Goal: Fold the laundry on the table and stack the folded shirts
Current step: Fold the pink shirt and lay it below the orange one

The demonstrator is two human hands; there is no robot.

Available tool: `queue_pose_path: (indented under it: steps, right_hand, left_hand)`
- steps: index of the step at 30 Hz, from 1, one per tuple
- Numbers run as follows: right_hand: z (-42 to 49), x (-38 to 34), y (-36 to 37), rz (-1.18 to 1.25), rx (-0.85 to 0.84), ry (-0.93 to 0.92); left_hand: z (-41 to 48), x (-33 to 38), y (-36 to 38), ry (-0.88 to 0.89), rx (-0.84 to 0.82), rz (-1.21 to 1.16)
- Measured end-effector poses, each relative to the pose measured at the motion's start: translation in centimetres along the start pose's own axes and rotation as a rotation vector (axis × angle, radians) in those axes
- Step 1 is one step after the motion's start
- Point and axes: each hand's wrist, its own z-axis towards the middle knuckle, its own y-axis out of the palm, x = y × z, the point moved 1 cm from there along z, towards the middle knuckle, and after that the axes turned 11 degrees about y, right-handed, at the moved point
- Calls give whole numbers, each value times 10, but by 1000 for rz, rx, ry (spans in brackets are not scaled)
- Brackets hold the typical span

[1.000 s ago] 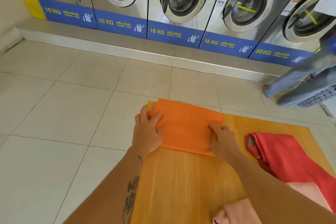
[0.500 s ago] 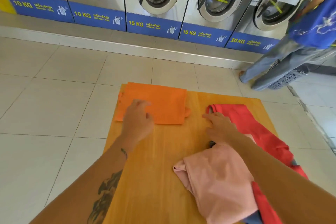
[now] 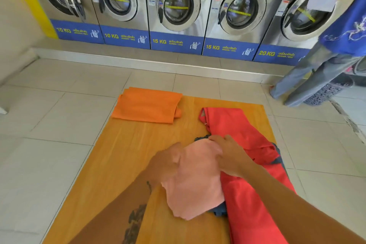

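Observation:
A folded orange shirt (image 3: pixel 147 106) lies at the far left corner of the wooden table (image 3: pixel 122 156). A crumpled pale pink shirt (image 3: pixel 195 182) sits in the middle of the table. My left hand (image 3: pixel 167 163) grips its left edge and my right hand (image 3: pixel 229 154) grips its upper right edge. Under and to the right of it spreads an unfolded red garment (image 3: pixel 245 130), running from the far right toward the near edge. A bit of dark blue cloth (image 3: pixel 219 211) shows beneath the pink shirt.
Several steel front-loading washing machines (image 3: pixel 176 6) line the far wall. A person in a blue shirt and jeans (image 3: pixel 324 69) stands at the right by a dark laundry basket (image 3: pixel 324 93). Pale floor tiles (image 3: pixel 49 125) surround the table.
My left hand has left the folded orange shirt and come back to the pink shirt. My right hand has moved from the red garment onto the pink shirt. Both now hold it.

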Motion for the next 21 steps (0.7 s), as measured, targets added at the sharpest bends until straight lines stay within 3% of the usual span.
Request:
queue_pose_path:
  steps: [9, 15, 21]
  right_hand:
    - [5, -4, -1, 153, -55, -81]
    - [13, -30, 16, 389, -1, -41]
    - [26, -81, 53, 541, -56, 95]
  left_hand:
    - [-47, 3, 1, 46, 181, -122]
    - [-54, -25, -40, 25, 459, -234]
    - [-25, -72, -99, 51, 436, -134]
